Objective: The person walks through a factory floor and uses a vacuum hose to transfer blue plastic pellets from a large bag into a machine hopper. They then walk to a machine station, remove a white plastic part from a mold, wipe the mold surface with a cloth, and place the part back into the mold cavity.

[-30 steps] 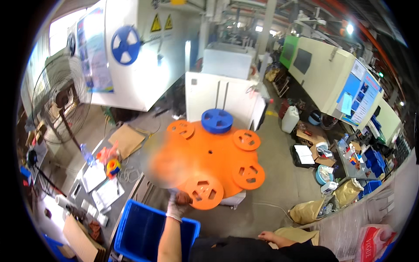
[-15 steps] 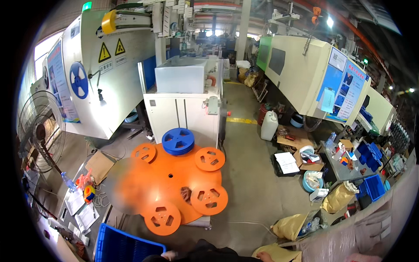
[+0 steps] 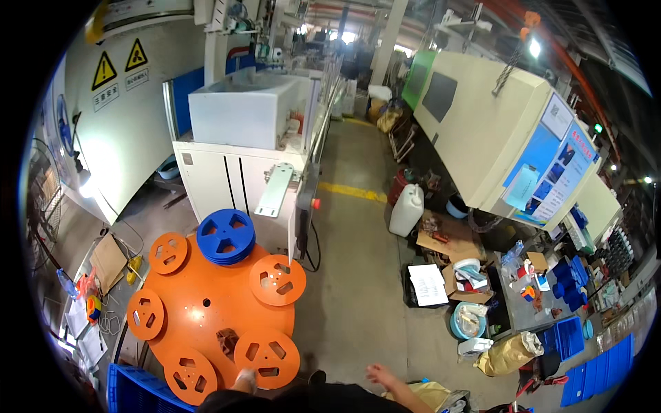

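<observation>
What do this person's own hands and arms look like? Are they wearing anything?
The left hand seems to wear a pale glove, though little of it shows. The right hand looks ungloved, its forearm bare. The clothing is black.

a grey floor (image 3: 368, 275) is running back between machines, a yellow line (image 3: 354, 191) crossing it. on the left, a white machine housing (image 3: 127, 131) is bearing two yellow warning signs (image 3: 104, 71); beside it, a white cabinet (image 3: 213, 179) is supporting a pale tub (image 3: 231, 115). on the right, a cream machine (image 3: 482, 131) is standing beyond a cluttered grey worktable (image 3: 537, 321). a pale column (image 3: 390, 41) is rising toward the roof (image 3: 606, 41), a bright lamp (image 3: 535, 47) is glowing, and daylight-like brightness (image 3: 348, 36) is showing far behind.
</observation>
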Demonstrator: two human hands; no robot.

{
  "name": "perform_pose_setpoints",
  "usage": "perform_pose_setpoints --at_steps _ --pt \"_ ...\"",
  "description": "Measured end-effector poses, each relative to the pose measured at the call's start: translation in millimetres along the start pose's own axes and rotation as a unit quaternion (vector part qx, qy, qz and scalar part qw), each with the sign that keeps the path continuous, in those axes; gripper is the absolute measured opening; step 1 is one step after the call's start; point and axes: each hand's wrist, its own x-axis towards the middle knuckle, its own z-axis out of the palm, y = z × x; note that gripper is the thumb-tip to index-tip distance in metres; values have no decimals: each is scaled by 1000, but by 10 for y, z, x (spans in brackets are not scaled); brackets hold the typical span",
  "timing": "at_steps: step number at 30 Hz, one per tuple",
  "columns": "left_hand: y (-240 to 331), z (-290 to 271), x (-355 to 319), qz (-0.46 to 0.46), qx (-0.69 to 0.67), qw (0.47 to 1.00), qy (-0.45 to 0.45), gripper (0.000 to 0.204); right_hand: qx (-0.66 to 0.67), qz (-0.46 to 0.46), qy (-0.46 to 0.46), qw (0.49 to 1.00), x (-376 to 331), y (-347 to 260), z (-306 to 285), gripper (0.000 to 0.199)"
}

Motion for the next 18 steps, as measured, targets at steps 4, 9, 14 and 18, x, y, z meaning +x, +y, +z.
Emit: perform_pose_setpoints --at_steps 4,9,14,18 --pt "788 1920 -138 230 357 901 -91 43 198 -28 143 969 180 -356 -923 30" --pt "1845 3622 -6 466 566 653 -189 46 294 215 356 861 625 323 -2205 54" --pt "2359 4107 1113 447 636 624 -83 44 271 275 331 861 1839 -390 -3111 50" --pt "2865 3987 1425 356 806 472 -33 37 181 229 275 916 3175 -1454 -3808 47"
